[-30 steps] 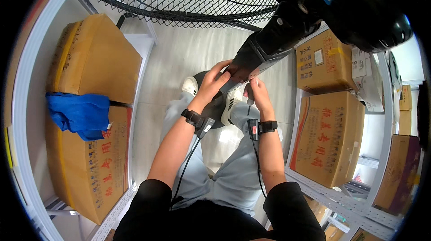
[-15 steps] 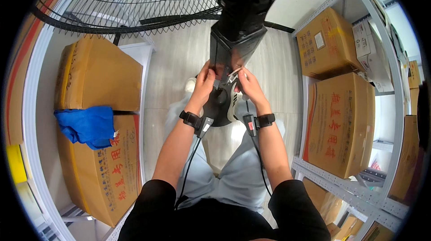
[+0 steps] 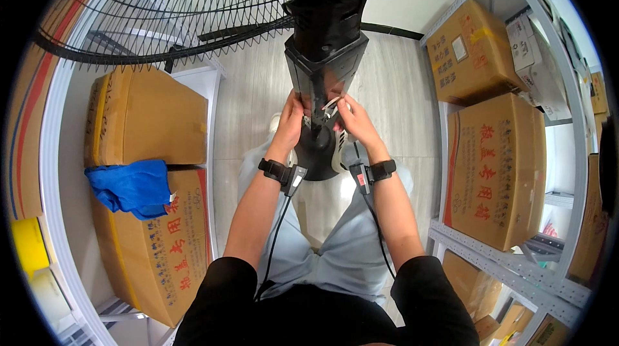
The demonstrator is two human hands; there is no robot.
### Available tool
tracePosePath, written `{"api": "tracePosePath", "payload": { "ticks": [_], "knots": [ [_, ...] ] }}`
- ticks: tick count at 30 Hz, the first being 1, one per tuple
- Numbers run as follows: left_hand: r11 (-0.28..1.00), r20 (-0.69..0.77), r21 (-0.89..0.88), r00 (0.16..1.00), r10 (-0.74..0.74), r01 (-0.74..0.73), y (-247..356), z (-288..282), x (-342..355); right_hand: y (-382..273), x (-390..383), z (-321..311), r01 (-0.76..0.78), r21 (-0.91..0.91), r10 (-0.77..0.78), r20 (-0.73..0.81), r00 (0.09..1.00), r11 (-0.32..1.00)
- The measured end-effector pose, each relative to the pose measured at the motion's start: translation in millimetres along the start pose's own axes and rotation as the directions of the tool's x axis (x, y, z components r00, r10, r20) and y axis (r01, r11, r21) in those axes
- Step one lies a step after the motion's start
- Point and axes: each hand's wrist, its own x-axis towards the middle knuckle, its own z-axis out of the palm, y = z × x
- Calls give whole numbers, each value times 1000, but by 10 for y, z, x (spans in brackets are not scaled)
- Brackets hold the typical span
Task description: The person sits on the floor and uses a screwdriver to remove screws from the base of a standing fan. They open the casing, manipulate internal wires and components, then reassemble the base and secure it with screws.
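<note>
A black standing fan rises in front of me between my feet. Its column (image 3: 322, 66) has glossy panels low down, and a dark round base (image 3: 316, 159) spreads over the floor beneath. My left hand (image 3: 289, 125) curls against the column's left side, fingers partly hidden behind it. On the other side, the thumb and fingers of my right hand (image 3: 356, 120) pinch a thin white cord-like piece (image 3: 331, 104) against the column. How that piece is fastened, I cannot tell. The wire guard (image 3: 180, 11) of the fan spreads over the upper left.
Cardboard boxes fill shelves on the left (image 3: 155, 117) and right (image 3: 493, 169). A blue cloth (image 3: 132, 188) hangs over the left boxes. Metal shelf frames (image 3: 516, 269) border both sides. Black cables run from the wristbands along my forearms.
The fan's column and guard show slightly further left in the view, and the side boxes have shifted a little. Both hands keep their places at the column.
</note>
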Motion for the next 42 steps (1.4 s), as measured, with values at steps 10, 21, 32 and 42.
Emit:
{"api": "tracePosePath", "payload": {
  "ticks": [10, 21, 32, 42],
  "knots": [
    [1000, -60, 12, 998, 9, -8, -129, -70, 13, -36, 145, -144, -269, 294, 300, -65, 952, 917],
    [994, -182, -58, 977, -107, 98, -166, -101, -19, 172, 215, -138, -326, 220, 342, -37, 939, 919],
    [990, -121, -122, 989, -82, 67, -258, -306, -83, 289, 371, -135, -341, 292, 359, -8, 933, 894],
    [993, -165, -74, 981, -102, 91, -100, -158, -28, 230, 357, -181, -361, 307, 370, 31, 928, 880]
  ]
}}
